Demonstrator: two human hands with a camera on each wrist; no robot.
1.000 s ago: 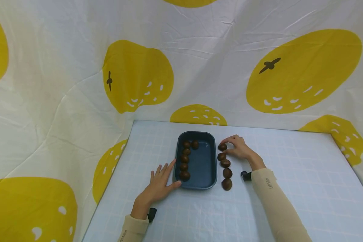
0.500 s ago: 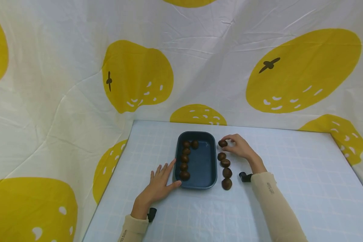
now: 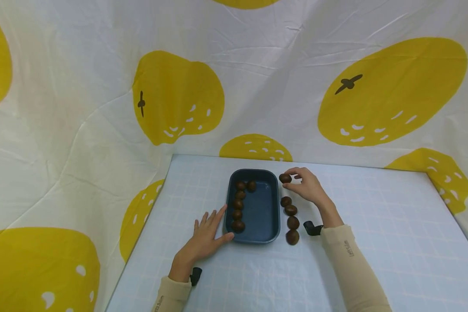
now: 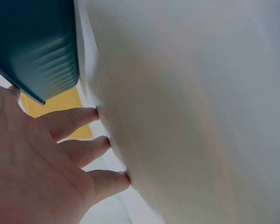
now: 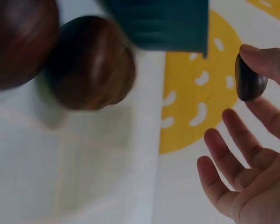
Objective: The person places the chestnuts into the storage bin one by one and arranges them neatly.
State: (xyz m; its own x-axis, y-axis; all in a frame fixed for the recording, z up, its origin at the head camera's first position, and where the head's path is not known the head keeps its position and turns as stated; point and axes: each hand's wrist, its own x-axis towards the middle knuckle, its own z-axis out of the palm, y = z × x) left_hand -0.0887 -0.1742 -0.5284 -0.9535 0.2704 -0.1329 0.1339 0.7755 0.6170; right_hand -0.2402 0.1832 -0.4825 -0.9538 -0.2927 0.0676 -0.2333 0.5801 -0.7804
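My right hand [image 3: 306, 186] pinches a brown chestnut [image 3: 285, 178] between thumb and forefinger, beside the tray's far right corner. In the right wrist view the other fingers [image 5: 214, 154] spread loosely below that chestnut [image 5: 252, 83]. The dark blue tray [image 3: 275, 216] contains several chestnuts, lined up along its left side, with one more chestnut [image 3: 251, 186] to the right of the line's far end. My left hand [image 3: 204, 240] lies with straight, spread fingers at the tray's near left corner, index fingertip and thumb at the rim. Three of its fingertips meet the tablecloth in the left wrist view.
Several more chestnuts [image 3: 293, 222] form a column on the table just right of the tray. A pale checked cloth [image 3: 394, 225] covers the table. Behind it hangs a white curtain [image 3: 269, 99] with yellow fruit prints.
My right hand has lifted the far-end chestnut from the column and carried it away from me, then slightly left toward the tray's far corner. The left hand has stayed still.
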